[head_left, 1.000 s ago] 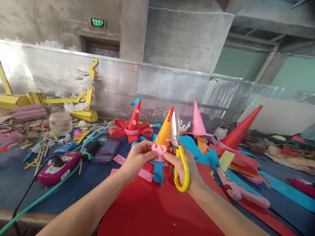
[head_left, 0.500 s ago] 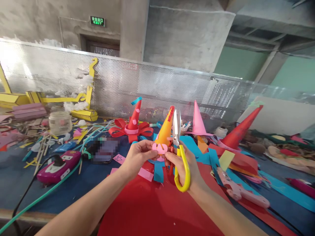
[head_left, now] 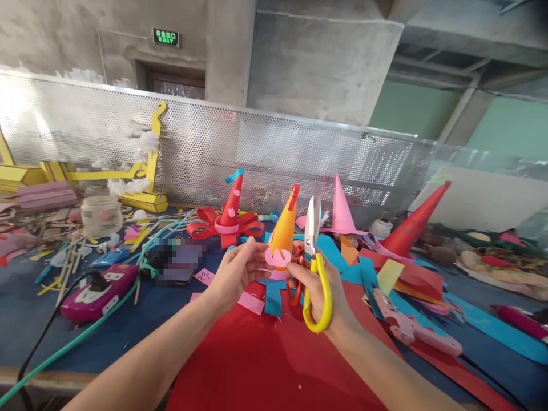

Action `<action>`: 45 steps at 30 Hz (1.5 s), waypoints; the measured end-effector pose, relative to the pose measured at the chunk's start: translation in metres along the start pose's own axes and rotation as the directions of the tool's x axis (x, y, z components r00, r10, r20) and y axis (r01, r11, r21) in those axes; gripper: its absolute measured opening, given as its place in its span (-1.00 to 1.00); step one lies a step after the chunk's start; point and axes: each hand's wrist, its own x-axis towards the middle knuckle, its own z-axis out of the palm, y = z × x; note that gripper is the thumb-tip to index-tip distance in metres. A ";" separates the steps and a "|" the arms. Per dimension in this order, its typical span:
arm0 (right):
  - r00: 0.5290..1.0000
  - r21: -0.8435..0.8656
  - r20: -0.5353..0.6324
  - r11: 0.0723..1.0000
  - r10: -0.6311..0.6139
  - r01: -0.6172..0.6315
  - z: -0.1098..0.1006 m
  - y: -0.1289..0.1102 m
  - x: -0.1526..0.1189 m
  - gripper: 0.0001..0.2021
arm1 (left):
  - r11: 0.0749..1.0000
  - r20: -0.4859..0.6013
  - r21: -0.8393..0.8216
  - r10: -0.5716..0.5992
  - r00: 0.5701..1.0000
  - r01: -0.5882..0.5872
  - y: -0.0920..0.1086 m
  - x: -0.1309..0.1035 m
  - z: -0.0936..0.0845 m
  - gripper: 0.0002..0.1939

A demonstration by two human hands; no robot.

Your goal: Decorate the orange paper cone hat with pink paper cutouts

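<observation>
Concrete wall (head_left: 317, 68) and a perforated metal panel (head_left: 205, 154) are backing the blue tabletop (head_left: 128, 319), which is carrying a lot of paper scrap. I'm working off the head view only.

Pink cutout (head_left: 269, 258) is sitting between the two hands, above the red sheet (head_left: 265, 359) and just in front of the orange cone (head_left: 285, 228) as I'm seeing it. Right hand (head_left: 336, 288) is doing double duty: fingers pinching the cutout at its right edge, palm side carrying the scissors (head_left: 311, 234), points up. Left hand (head_left: 233, 271) is hovering at the other edge, fingers loosely parted; I'm not able to tell whether the tips are touching paper.

I'm reading the step as fine handling of a slotted piece. For a clean job I'd be gripping the solid rim, not the thin strips between slots; those are probably tearing or creasing first. I'd be using the left fingers as a light support, keeping the piece flat. I'd be keeping the blades pointing away from the left fingertips and clear of the cone, since they're standing close beside it in view. Pink glue gun (head_left: 417, 328) is lying well off to the right, not crowding the work.
</observation>
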 end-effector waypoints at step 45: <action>0.641 -0.738 0.664 0.475 0.385 0.479 -0.068 -0.022 -0.037 -0.42 | 0.982 -0.143 0.153 0.133 0.981 -0.111 0.017 0.036 0.009 -0.80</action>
